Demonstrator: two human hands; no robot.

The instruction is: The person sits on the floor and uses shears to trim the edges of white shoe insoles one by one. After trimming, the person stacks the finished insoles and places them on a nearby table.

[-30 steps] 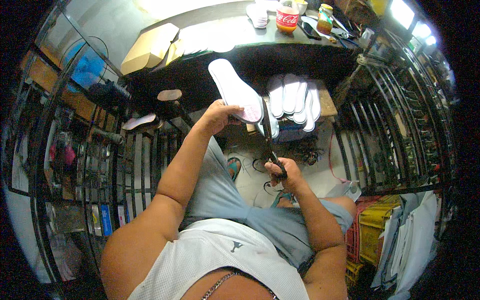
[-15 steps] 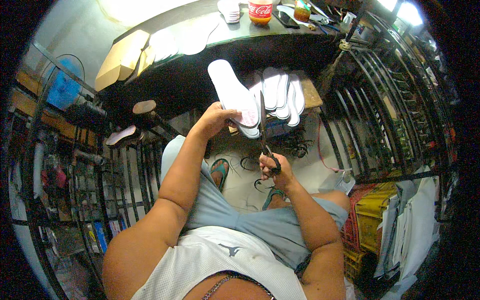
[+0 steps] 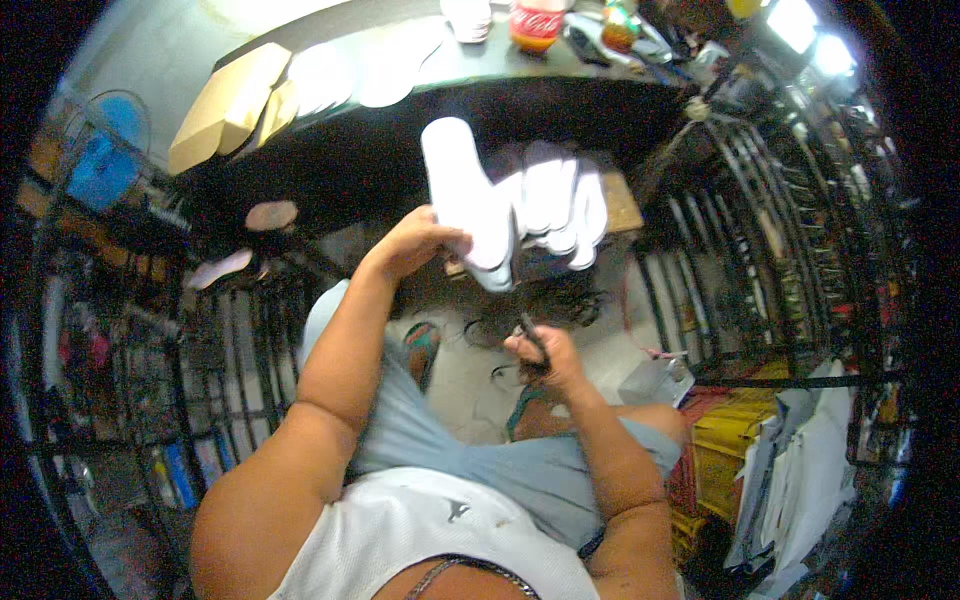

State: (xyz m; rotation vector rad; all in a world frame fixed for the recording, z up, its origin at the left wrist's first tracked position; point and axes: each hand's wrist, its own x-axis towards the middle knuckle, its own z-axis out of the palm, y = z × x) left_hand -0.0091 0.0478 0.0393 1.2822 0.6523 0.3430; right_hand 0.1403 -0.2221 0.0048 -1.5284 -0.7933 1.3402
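My left hand grips a white shoe insole by its side, thumb on top. A second layer shows along the insole's near edge. My right hand is closed around the dark handles of scissors, lower and to the right, apart from the insole. The blades are blurred and hard to make out. Several more white insoles lie overlapped on a small wooden stand, just right of the held one. Dark curled offcuts lie on the floor below.
A dark workbench spans the far side, bearing a drink bottle, a cardboard box and white sheets. Metal racks stand on both sides. Yellow crates and upright sheets are at right.
My right hand has drawn the scissors down toward me, away from the insole's edge. My left hand still holds the insole, which has tilted slightly. The whole view has shifted a little.
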